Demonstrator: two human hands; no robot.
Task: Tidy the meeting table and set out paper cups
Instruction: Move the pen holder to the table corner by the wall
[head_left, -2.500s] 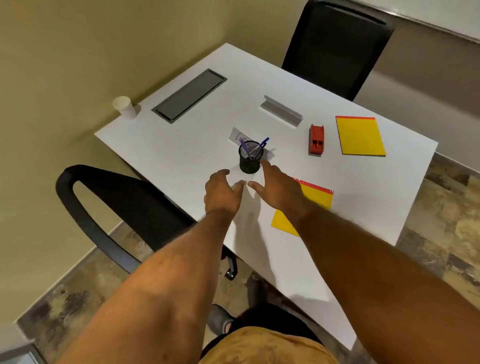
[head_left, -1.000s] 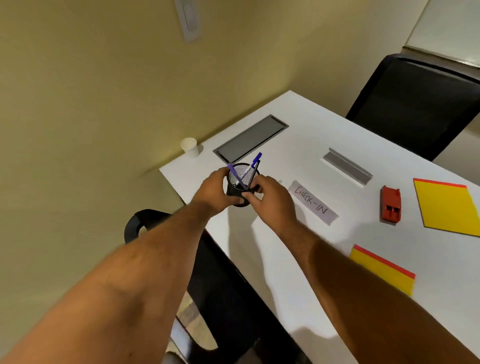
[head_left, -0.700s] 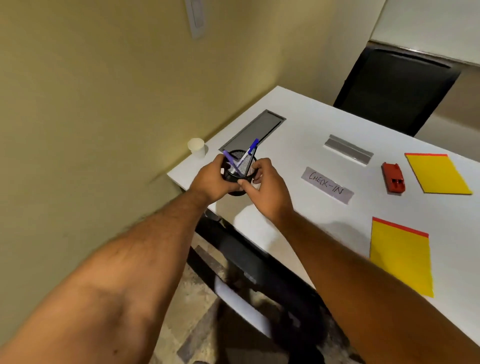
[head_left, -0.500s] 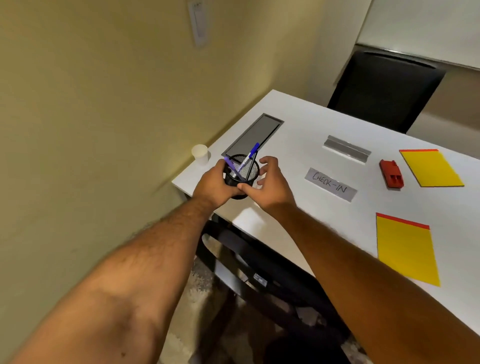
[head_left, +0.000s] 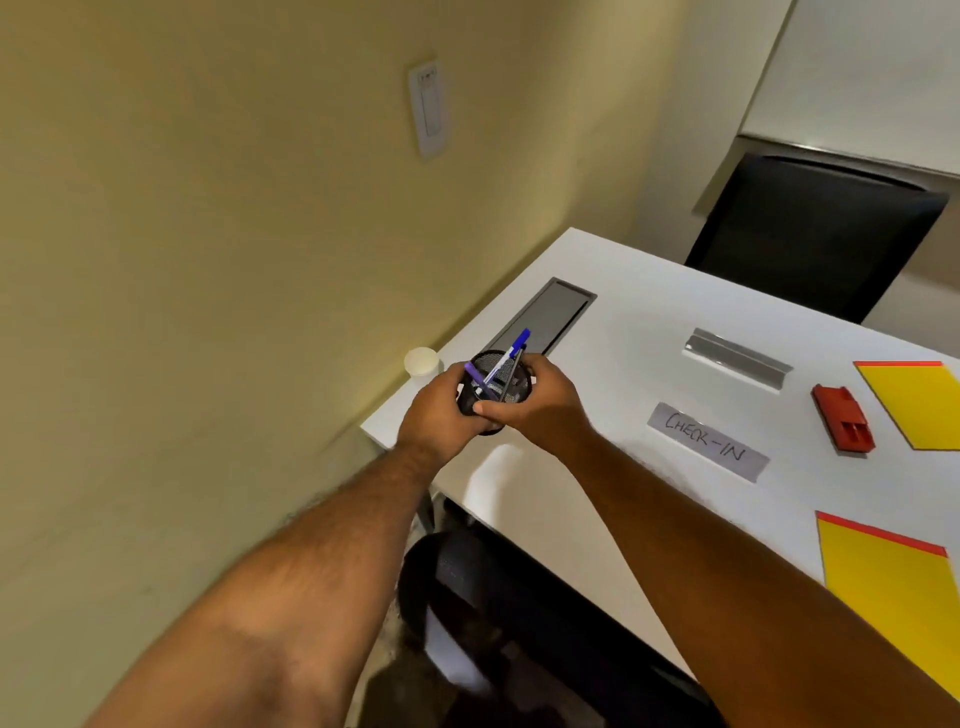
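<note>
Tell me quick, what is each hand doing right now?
Left hand: gripping the black mesh pen holder.
Right hand: gripping the same pen holder from the other side.

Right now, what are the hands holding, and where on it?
Both hold the black pen cup by its sides: left hand round the left wall, right hand round the right, thumb across the front.

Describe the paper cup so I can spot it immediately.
Start at the white table and follow it to the corner nearest the beige wall. The paper cup stands there, just beyond the left hand holding the black pen holder. It is the only small, white, open-topped cylinder.
</note>
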